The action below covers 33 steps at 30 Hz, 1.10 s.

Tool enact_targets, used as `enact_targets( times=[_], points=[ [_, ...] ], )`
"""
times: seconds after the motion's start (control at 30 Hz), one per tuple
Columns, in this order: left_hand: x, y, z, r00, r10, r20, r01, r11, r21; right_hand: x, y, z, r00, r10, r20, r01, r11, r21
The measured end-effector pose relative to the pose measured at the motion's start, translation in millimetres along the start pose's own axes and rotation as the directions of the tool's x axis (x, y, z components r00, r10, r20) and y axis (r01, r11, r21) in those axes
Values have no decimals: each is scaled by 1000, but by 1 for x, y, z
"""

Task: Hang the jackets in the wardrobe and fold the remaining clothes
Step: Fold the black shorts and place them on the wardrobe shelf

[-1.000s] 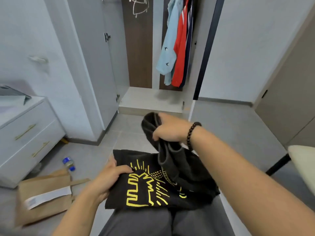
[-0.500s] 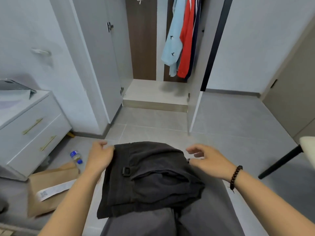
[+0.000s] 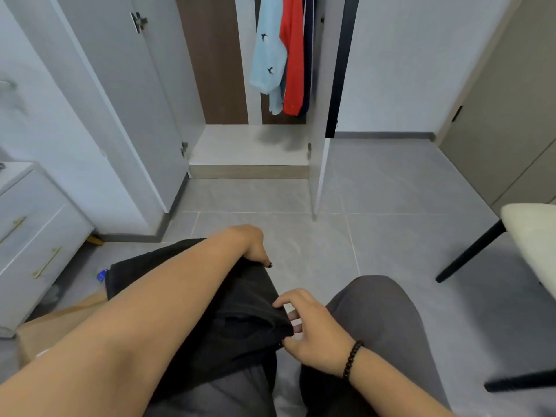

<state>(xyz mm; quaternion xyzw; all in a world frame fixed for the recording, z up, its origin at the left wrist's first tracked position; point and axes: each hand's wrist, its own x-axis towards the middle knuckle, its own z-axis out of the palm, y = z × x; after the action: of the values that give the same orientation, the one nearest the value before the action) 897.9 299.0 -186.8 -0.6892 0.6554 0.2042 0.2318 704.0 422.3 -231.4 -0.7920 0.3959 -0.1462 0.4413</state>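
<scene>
The dark garment (image 3: 234, 311), now shifted onto the left thigh, is gripped at its far edge by the left hand (image 3: 251, 243); the right hand (image 3: 313, 329) pinches its near corner. Folding continues.

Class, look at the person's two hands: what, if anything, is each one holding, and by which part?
Both hold the dark folded garment on the lap: the left hand grips its far edge, the right hand pinches its near right corner.

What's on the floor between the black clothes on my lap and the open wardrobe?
Nothing: in the head view, only bare grey floor tiles lie between the black clothes and the wardrobe.
</scene>
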Motion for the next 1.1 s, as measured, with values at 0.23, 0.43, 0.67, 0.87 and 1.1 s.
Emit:
enact_targets(
  times=[0.23, 0.43, 0.67, 0.87, 1.1],
  points=[
    [7, -23, -12, 985, 42, -167, -45, 999, -11, 0, 10, -5, 956, -244, -164, 220, 964, -150],
    [22, -39, -11, 887, -186, -422, 54, 950, -306, -1, 10, -25, 922, -322, -217, 279, 938, -205],
    [46, -48, 9, 972, -226, -68, 184, 907, -379, 18, 3, -18, 960, 224, -168, -159, 930, 331],
    [44, -53, 6, 986, -123, 111, 157, 913, -377, 49, 5, -1, 784, 529, 324, -577, 430, 695],
    [69, -66, 16, 950, -274, -153, 39, 587, -809, 65, 12, -9, 897, 425, 123, -364, 552, 750]
  ],
)
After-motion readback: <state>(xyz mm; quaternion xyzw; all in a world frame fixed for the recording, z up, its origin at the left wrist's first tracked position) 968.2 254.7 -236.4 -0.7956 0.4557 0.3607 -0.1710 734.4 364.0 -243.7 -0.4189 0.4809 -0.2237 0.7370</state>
